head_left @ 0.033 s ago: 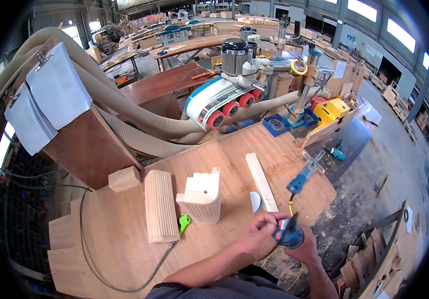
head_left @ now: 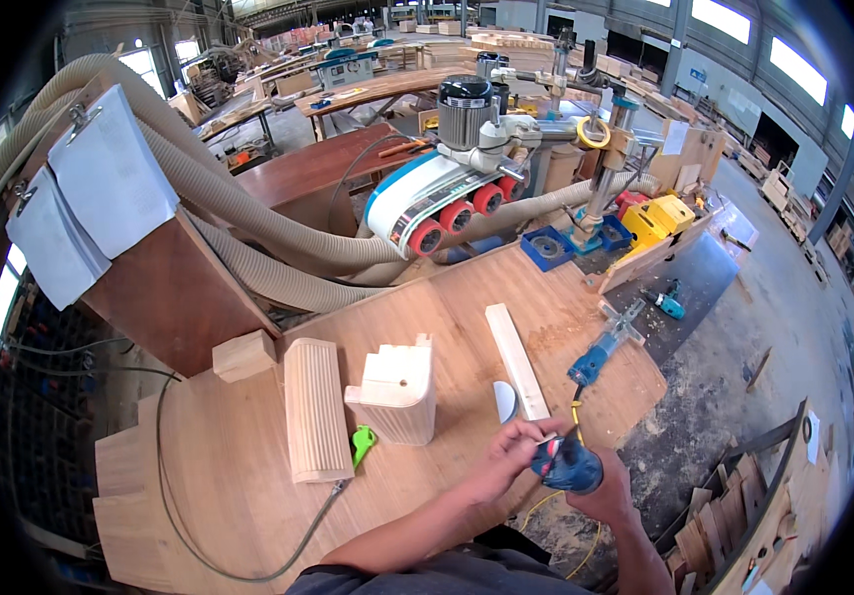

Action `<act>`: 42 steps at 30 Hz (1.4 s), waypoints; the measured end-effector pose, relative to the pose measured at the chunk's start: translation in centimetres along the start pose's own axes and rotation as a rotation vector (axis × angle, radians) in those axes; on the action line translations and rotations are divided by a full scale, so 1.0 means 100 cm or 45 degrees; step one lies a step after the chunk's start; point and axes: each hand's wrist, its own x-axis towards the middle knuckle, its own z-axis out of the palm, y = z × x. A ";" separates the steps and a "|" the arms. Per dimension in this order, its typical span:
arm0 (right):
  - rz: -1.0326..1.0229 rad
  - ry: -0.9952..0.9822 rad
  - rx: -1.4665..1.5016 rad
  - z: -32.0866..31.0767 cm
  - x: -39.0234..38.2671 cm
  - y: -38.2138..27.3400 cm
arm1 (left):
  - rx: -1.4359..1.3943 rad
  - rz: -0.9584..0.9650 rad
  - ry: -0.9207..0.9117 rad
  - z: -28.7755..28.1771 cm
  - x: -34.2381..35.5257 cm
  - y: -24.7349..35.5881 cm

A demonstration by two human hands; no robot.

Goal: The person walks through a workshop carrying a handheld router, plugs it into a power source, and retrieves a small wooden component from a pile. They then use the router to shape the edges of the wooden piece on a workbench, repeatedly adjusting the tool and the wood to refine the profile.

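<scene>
My right hand [head_left: 608, 493] is wrapped round a blue handheld power tool [head_left: 568, 467], possibly a sander, held above the bench's near edge. At the tool's left end, my left hand [head_left: 518, 448] has its fingertips pinched together. Something thin and pale shows at those fingertips, too small to make out. Just beyond the hands lies a long pale wood strip [head_left: 516, 359]. A whitish half-round piece [head_left: 505, 401] rests left of the strip's near end. Farther right, a blue corded power tool [head_left: 596, 361] with a clear base lies on the bench.
A ribbed wood block [head_left: 318, 409], a notched wood block [head_left: 393, 395] and a green air blow gun [head_left: 363, 443] with a hose stand left on the wooden bench [head_left: 229, 446]. A belt machine with red rollers [head_left: 447, 213] spans the far side. Yellow tools [head_left: 659, 222] sit at far right.
The blue tool has turned in my hands, and the dark part on its top no longer sticks up. My left fingertips have shifted slightly along its edge.
</scene>
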 end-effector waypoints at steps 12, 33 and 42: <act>-0.823 -0.215 -0.415 -0.049 0.118 0.132 | -0.372 -1.025 0.004 -0.013 0.079 -0.080; 1.168 0.208 1.239 -0.052 0.114 0.354 | 1.072 -0.708 -0.058 0.042 0.185 -0.231; 1.182 0.438 1.013 -0.029 0.159 0.448 | 0.812 -0.683 0.681 -0.030 0.074 -0.197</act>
